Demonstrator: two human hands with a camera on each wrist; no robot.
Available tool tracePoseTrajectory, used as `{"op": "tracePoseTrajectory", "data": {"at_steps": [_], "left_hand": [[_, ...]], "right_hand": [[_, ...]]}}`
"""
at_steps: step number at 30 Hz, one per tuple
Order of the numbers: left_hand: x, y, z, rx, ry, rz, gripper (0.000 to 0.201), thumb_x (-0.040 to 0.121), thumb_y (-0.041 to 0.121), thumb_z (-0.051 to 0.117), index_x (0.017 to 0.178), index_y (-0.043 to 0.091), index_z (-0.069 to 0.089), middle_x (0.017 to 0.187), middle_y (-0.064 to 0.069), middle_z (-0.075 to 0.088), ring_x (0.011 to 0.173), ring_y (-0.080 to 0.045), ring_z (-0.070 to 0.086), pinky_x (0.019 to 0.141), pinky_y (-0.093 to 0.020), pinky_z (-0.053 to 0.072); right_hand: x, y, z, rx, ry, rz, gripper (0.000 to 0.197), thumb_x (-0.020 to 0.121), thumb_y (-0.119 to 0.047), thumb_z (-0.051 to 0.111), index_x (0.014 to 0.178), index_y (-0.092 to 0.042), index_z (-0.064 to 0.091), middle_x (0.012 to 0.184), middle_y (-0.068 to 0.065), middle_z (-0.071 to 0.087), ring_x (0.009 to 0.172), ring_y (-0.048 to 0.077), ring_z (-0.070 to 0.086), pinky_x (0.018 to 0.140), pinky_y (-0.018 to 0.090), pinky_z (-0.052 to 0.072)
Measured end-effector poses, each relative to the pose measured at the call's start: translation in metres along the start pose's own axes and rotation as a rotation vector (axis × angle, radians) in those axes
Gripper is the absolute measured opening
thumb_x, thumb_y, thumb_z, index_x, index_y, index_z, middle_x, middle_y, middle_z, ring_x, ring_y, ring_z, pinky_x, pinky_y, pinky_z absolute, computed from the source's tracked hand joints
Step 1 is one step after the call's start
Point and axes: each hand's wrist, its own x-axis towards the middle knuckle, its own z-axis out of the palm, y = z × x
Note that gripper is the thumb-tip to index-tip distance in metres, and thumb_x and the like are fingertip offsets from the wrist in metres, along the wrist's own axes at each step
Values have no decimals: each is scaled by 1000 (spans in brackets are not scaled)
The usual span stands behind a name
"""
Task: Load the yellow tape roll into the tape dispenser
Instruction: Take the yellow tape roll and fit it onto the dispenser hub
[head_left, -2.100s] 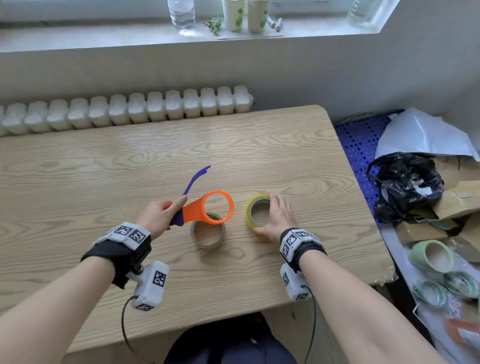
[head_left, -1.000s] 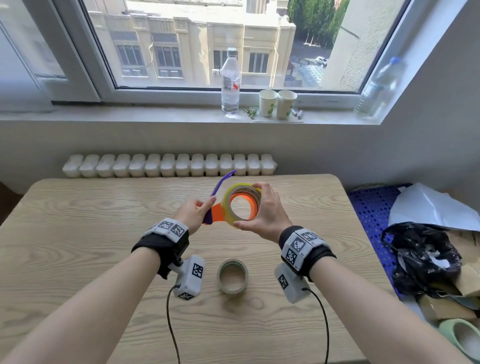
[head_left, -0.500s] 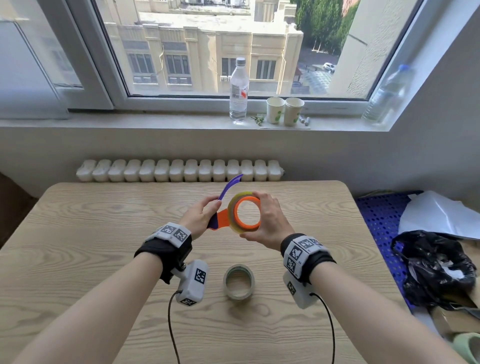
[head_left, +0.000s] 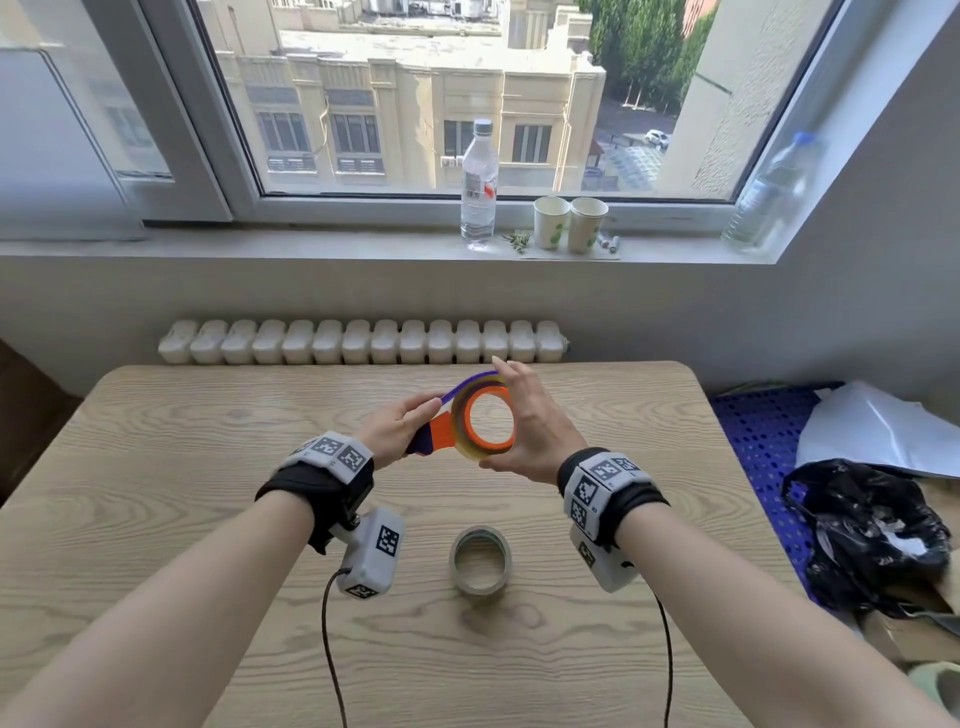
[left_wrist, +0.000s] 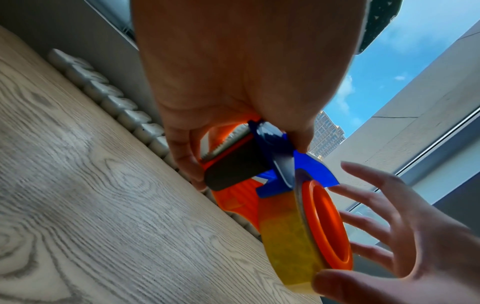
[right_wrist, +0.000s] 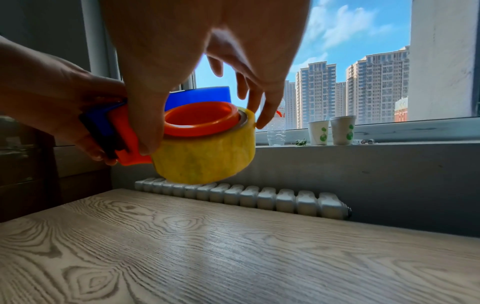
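Note:
The yellow tape roll (head_left: 464, 448) sits round the orange hub (head_left: 487, 420) of the tape dispenser (head_left: 441, 431), held in the air above the wooden table (head_left: 156, 467). My left hand (head_left: 402, 423) grips the dispenser's orange and purple handle. My right hand (head_left: 527, 415) holds the roll between the thumb below and fingertips on the top edge. The purple flap (head_left: 467, 383) lies over the roll's top. The left wrist view shows the roll (left_wrist: 285, 246) on the hub (left_wrist: 327, 226) below the toothed blade (left_wrist: 228, 142). The right wrist view shows the roll (right_wrist: 207, 156) and a fingertip (right_wrist: 261, 121) at its far edge.
A second, greyish tape roll (head_left: 480, 558) lies flat on the table below my hands. A white radiator (head_left: 363, 340) runs behind the table. A bottle (head_left: 478, 187) and two paper cups (head_left: 569, 223) stand on the windowsill. A black bag (head_left: 872, 535) and clutter sit right of the table.
My right hand picked the yellow roll off the table and slid it onto the orange hub. Both hands rose with the dispenser. The purple flap came down from upright onto the roll.

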Motion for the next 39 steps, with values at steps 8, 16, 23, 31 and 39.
{"op": "tracePoseTrajectory", "data": {"at_steps": [8,16,23,31,39], "left_hand": [[-6,11,-4,46,-57,7,39,99,33,38,132,19,51,72,5,55,57,-5,49,42,-4,37],[3,6,-19,-607,34,-246,49,95,53,30,119,16,51,93,-11,65,78,-22,60,78,-35,46],[0,11,-14,-653,-115,-281,39,93,23,37,117,1,57,112,-22,65,102,-29,61,88,-37,47],[-2,22,-4,-603,-245,-191,30,94,13,45,120,10,59,108,-10,64,99,-20,59,92,-33,42],[-5,26,2,-677,-396,-138,48,76,2,62,122,15,57,114,-7,67,108,-22,61,105,-40,38]], "right_hand": [[2,-6,-2,-31,-67,17,113,53,-34,83,142,-32,15,142,9,28,129,28,33,104,43,39],[2,-3,-1,263,51,201,105,47,-39,84,136,-25,31,124,7,42,113,21,46,99,30,40],[13,-12,-1,599,63,366,93,54,-44,85,132,-22,39,117,-1,57,107,15,55,93,31,47],[19,-23,-2,1036,-94,545,83,59,-48,75,130,-20,43,121,8,61,103,26,64,72,40,56],[11,-33,-13,1079,-292,515,27,90,-46,46,101,-23,57,102,9,62,100,29,62,96,43,49]]}}
